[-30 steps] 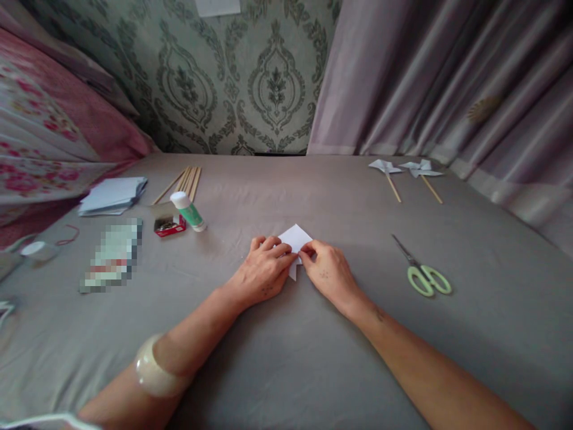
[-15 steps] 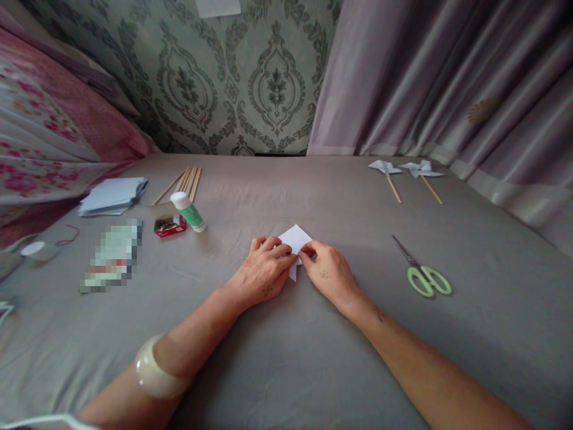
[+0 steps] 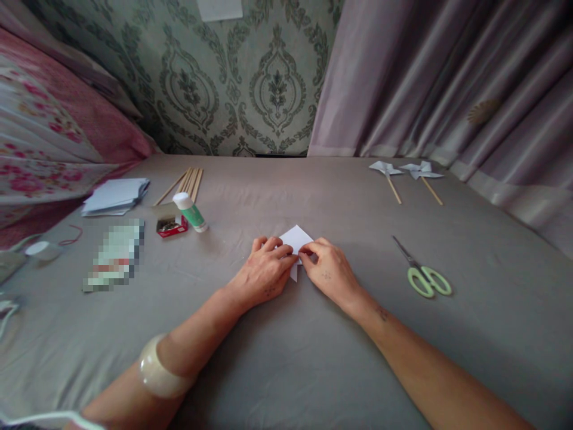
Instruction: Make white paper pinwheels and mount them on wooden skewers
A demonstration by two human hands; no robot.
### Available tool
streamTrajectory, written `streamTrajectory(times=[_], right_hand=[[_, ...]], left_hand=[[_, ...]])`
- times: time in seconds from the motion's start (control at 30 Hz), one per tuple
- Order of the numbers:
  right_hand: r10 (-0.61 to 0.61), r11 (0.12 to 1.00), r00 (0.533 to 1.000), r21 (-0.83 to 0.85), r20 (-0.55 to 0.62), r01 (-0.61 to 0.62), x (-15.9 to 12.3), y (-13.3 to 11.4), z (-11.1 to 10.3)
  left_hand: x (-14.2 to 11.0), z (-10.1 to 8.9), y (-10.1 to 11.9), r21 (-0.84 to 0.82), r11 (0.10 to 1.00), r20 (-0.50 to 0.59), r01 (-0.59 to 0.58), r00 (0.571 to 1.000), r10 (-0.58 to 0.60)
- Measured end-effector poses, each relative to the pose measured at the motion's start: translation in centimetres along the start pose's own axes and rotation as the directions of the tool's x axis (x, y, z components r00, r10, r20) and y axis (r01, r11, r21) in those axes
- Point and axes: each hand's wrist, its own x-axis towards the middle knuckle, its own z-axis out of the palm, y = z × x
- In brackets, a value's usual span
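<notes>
A small folded white paper (image 3: 295,238) lies on the grey cloth (image 3: 286,358) in the middle. My left hand (image 3: 264,270) rests on its left half, fingers curled and pressing it down. My right hand (image 3: 329,272) pinches the paper's right edge with thumb and fingertips. The two hands meet over the paper and hide most of it; only its far corner and a small near tip show.
Green-handled scissors (image 3: 423,275) lie to the right. Two paper pinwheels on sticks (image 3: 405,173) sit at the far right. A glue stick (image 3: 191,212), a small red box (image 3: 170,225), wooden sticks (image 3: 188,181) and a paper stack (image 3: 115,196) lie at the left.
Both hands stay on the paper; the right fingers have shifted slightly along its edge. The view has moved a little.
</notes>
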Motion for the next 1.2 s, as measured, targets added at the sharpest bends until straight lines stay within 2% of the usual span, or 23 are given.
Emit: streamTrajectory(times=[0.13,0.37,0.6,0.7,0.87,1.0,1.2], right_hand=[[-0.030,0.999,1.000,-0.036,0.007,0.031,-0.2,-0.4,-0.4],[-0.056,0.988,0.994,-0.135,0.097,0.069,-0.5,-1.2,-1.0],[-0.098,0.955,0.979,-0.260,0.180,0.143,-0.5,-1.4,-1.7],[-0.111,0.945,0.970,-0.280,0.215,0.170,-0.4,-1.4,-2.0],[-0.140,0.930,0.962,-0.304,0.233,0.208,-0.5,-1.7,-2.1],[-0.125,0.932,0.960,-0.303,0.252,0.201,-0.6,-1.9,-2.1],[-0.113,0.943,0.968,-0.283,0.222,0.175,-0.6,-1.9,-1.9]], left_hand=[[-0.1,0.1,0.0,0.014,1.000,0.008,0.004,1.000,-0.004],[0.0,-0.2,0.2,0.023,1.000,0.037,0.009,0.999,-0.010],[-0.4,-0.4,0.2,-0.024,1.000,-0.024,0.009,1.000,-0.009],[-0.5,-0.4,0.3,-0.057,0.995,-0.122,0.083,0.988,-0.089],[-0.5,-0.3,0.2,-0.085,0.954,-0.225,0.287,0.927,-0.299],[-0.5,-0.1,0.2,-0.084,0.930,-0.180,0.358,0.912,-0.368],[-0.2,0.0,0.9,-0.079,0.905,-0.029,0.417,0.907,-0.421]])
